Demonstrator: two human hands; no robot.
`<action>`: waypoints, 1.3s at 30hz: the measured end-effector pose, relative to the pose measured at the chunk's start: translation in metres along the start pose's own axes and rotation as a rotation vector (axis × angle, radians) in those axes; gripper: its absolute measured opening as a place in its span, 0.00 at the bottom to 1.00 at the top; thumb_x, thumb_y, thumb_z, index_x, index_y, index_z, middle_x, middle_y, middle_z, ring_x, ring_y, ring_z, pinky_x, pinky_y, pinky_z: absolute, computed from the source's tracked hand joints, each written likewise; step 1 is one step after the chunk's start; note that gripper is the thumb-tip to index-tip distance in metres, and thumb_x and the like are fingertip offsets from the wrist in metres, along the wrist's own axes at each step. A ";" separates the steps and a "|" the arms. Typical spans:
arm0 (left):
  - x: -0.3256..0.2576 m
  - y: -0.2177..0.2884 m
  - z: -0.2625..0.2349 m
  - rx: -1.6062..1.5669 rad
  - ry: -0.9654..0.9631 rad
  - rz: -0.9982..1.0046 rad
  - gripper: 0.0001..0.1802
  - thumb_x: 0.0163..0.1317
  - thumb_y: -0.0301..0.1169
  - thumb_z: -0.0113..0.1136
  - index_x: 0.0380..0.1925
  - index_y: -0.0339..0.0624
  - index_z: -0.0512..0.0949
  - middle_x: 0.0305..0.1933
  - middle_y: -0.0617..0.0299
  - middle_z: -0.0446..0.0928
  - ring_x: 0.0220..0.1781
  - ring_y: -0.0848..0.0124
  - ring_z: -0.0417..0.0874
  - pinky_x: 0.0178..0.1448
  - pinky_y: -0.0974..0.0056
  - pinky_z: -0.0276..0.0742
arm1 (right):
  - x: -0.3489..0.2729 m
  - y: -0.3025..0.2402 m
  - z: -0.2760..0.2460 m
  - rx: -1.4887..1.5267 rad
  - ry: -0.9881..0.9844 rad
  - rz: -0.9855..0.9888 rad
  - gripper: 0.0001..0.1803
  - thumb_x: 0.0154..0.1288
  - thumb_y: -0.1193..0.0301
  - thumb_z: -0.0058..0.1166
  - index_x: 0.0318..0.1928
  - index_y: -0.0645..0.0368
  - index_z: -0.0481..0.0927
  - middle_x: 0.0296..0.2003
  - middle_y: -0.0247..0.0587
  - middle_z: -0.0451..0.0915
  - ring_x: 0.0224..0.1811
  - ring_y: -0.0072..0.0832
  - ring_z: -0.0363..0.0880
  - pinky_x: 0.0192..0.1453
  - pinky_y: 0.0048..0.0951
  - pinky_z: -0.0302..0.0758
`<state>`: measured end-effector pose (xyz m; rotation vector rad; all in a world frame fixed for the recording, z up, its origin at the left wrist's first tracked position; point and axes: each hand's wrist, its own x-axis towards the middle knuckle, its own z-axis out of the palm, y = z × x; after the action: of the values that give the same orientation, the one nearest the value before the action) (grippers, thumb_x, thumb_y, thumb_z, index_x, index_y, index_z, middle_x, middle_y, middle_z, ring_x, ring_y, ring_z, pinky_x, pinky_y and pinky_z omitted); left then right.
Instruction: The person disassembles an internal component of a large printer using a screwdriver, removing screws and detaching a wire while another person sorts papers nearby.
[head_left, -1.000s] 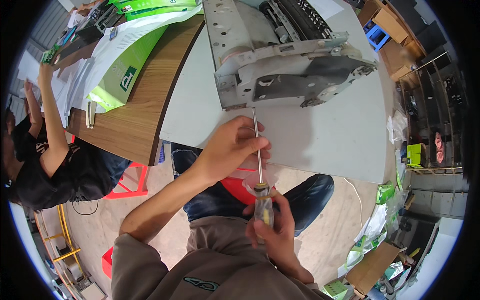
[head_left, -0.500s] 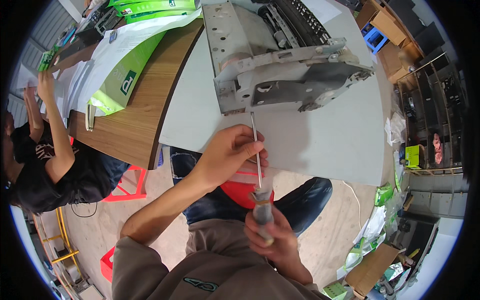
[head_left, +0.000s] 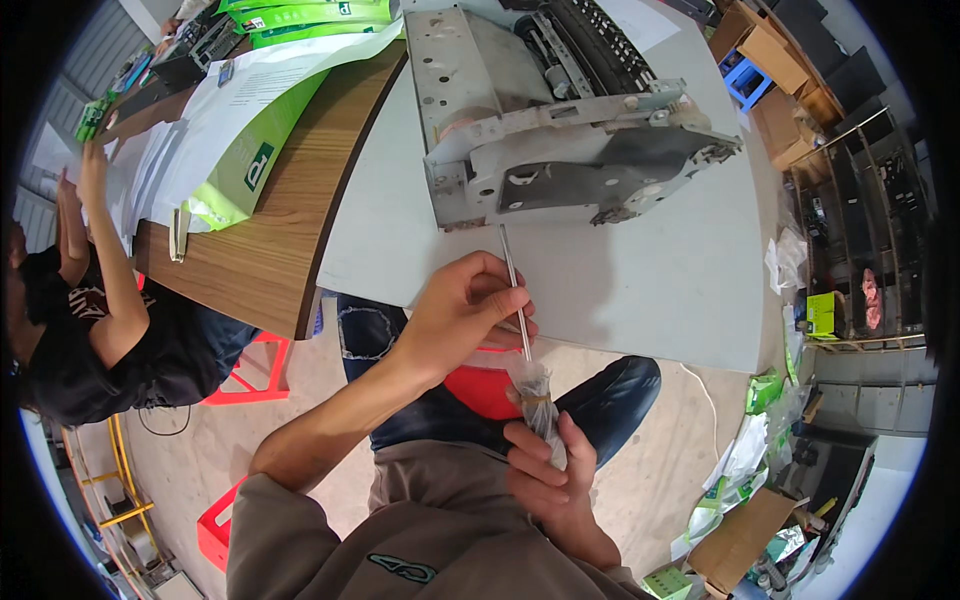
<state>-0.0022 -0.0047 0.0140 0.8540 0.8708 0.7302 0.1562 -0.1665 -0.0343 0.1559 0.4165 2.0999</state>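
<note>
The screwdriver handle is hidden in a plastic wrap and the right hand's grip

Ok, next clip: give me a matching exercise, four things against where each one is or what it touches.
Things:
1. left hand
2. right hand
3. screwdriver tip
4. green-and-white bag

Places:
A. lying on the wooden table
B. at the lower edge of the grey metal assembly
C. pinching the screwdriver shaft
D. wrapped round the clear handle

Pairs: 1-C, 2-D, 3-B, 4-A
</note>
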 end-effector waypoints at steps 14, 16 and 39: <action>0.005 0.001 -0.007 -0.111 -0.131 -0.074 0.13 0.71 0.26 0.57 0.52 0.30 0.73 0.46 0.48 0.81 0.44 0.60 0.88 0.49 0.61 0.87 | 0.000 0.015 0.012 -0.212 0.100 -0.100 0.37 0.71 0.64 0.55 0.73 0.58 0.53 0.49 0.53 0.75 0.29 0.25 0.77 0.26 0.24 0.75; 0.004 0.003 -0.013 -0.038 -0.119 -0.081 0.13 0.71 0.26 0.58 0.51 0.30 0.74 0.46 0.48 0.82 0.44 0.60 0.88 0.50 0.61 0.87 | 0.006 0.023 0.020 -1.162 0.342 -0.356 0.37 0.71 0.66 0.55 0.74 0.57 0.52 0.50 0.54 0.74 0.29 0.24 0.77 0.25 0.22 0.74; 0.004 0.001 -0.022 0.132 -0.026 0.094 0.18 0.69 0.34 0.64 0.50 0.31 0.74 0.47 0.49 0.81 0.44 0.61 0.87 0.50 0.60 0.87 | 0.012 0.034 0.015 -1.280 0.554 -0.312 0.35 0.70 0.77 0.52 0.73 0.61 0.52 0.41 0.50 0.77 0.23 0.19 0.73 0.22 0.21 0.68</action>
<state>-0.0198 0.0068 0.0051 1.0250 0.8672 0.7482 0.1269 -0.1692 -0.0090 -1.1594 -0.5990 1.7032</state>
